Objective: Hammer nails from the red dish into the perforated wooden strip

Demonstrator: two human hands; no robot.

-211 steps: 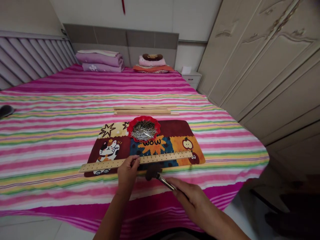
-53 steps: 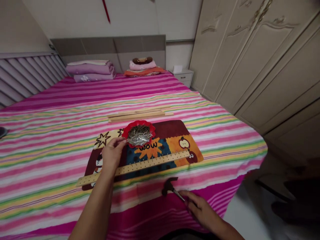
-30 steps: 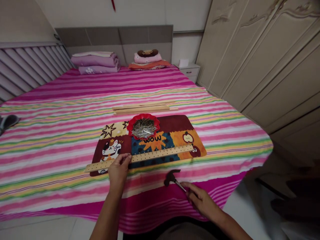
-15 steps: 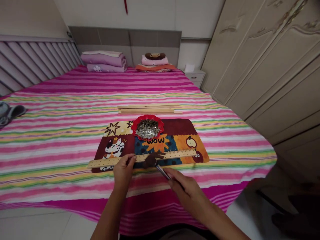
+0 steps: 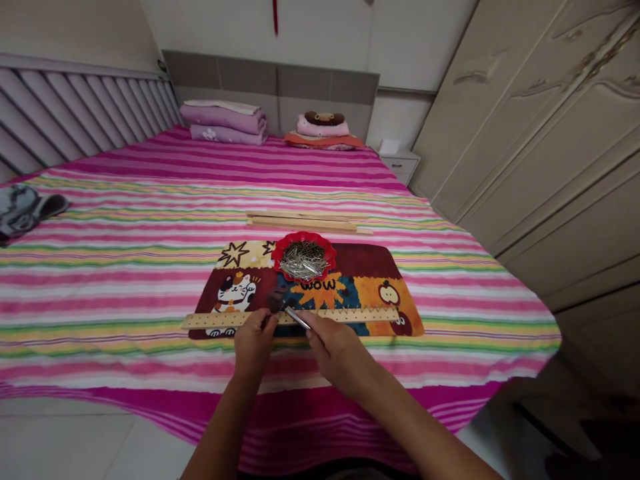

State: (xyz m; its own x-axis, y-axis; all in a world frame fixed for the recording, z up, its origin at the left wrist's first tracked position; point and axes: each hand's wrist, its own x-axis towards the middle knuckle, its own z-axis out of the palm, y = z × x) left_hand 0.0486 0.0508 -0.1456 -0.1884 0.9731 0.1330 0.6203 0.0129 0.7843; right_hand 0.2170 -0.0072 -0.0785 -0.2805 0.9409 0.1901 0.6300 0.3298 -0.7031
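A long wooden strip (image 5: 350, 314) with a row of nails along it lies across a colourful cartoon mat (image 5: 350, 263) on the striped bed. My left hand (image 5: 254, 340) pinches something small, too small to make out, at the strip's near edge. Gripped in my right hand (image 5: 334, 347) is a small hammer (image 5: 283, 303); its dark head hangs just above the strip, next to my left fingers. Behind it, on the mat, stands a red bowl (image 5: 303, 257) heaped with nails.
Spare wooden strips (image 5: 305, 221) lie beyond the mat. Folded bedding (image 5: 225, 120) and a pillow pile (image 5: 323, 130) sit at the headboard. A wardrobe (image 5: 540, 133) lines the right side. Some dark items (image 5: 25, 207) rest at the bed's left edge.
My left hand went from the red bowl back to the strip. My right hand lifted the hammer off the bedspread and swung it left, over the strip beside my left fingers.
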